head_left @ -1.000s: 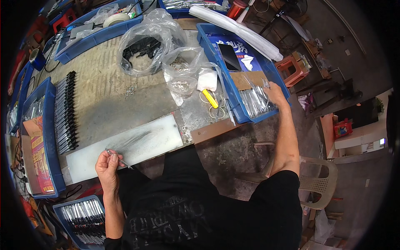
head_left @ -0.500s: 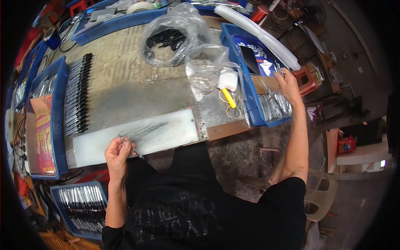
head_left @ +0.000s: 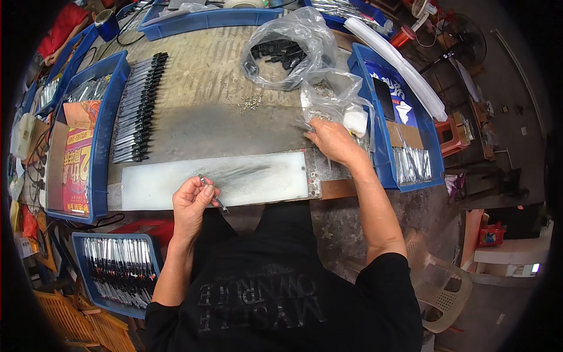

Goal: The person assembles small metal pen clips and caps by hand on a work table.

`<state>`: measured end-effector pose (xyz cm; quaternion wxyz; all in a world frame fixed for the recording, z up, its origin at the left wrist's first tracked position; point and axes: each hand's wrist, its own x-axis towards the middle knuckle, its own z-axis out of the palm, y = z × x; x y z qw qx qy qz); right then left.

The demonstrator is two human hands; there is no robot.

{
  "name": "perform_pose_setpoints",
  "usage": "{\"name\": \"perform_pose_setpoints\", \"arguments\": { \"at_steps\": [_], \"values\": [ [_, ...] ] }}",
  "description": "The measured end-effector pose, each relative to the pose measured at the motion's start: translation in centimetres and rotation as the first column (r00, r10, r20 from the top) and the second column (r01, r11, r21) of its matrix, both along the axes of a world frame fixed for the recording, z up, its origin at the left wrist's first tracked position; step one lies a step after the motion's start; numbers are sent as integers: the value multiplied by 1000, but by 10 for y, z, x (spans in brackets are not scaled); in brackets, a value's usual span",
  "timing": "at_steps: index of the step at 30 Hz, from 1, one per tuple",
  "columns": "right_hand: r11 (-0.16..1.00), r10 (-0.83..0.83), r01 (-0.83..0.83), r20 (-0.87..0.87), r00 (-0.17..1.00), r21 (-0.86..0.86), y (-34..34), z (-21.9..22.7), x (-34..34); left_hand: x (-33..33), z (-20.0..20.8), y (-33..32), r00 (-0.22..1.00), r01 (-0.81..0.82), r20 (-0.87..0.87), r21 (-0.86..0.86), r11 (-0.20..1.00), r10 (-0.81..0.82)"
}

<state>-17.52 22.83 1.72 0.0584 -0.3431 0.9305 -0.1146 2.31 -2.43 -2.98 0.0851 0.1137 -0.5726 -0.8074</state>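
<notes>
Two bare hands, well apart, at a bench [head_left: 193, 123]. The left hand [head_left: 192, 202] pinches a slim tube [head_left: 220, 202] over the near edge of a white board [head_left: 152, 182]. The right hand [head_left: 331, 139] is at a small clear bag [head_left: 345, 87] of metal bits [head_left: 322, 90]; whether it grips any cannot be told. Beyond, a larger clear bag [head_left: 317, 34] contains black parts [head_left: 287, 57]. The right bin [head_left: 381, 146] holds a phone [head_left: 384, 100], cardboard [head_left: 406, 136] and silvery rods [head_left: 412, 166]. The left bin [head_left: 105, 141] has silvery pieces [head_left: 89, 88] and a printed carton [head_left: 77, 161]; a low bin [head_left: 114, 308], rows of pens [head_left: 117, 264].
</notes>
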Motion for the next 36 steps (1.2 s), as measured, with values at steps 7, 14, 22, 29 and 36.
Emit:
{"name": "perform_pose_setpoints", "arguments": {
  "at_steps": [7,14,22,29,36],
  "values": [
    [1000,-14,14,-46,999,-9,-5,-16,2,1,0,-1,1000,-9,-3,5,1000,9],
    [992,-61,60,-8,998,-113,-7,-10,11,0,1,-1,1000,5,-7,8,1000,-5],
    [963,-18,9,-29,999,-270,4,-12,19,0,3,1,1000,-8,7,11,1000,8],
    [937,-71,82,46,996,-338,10,-12,27,0,2,1,1000,-9,18,12,1000,9],
    [891,-89,53,-58,994,-452,24,-20,29,-1,3,1,1000,-11,23,17,1000,10]
  ]
}}
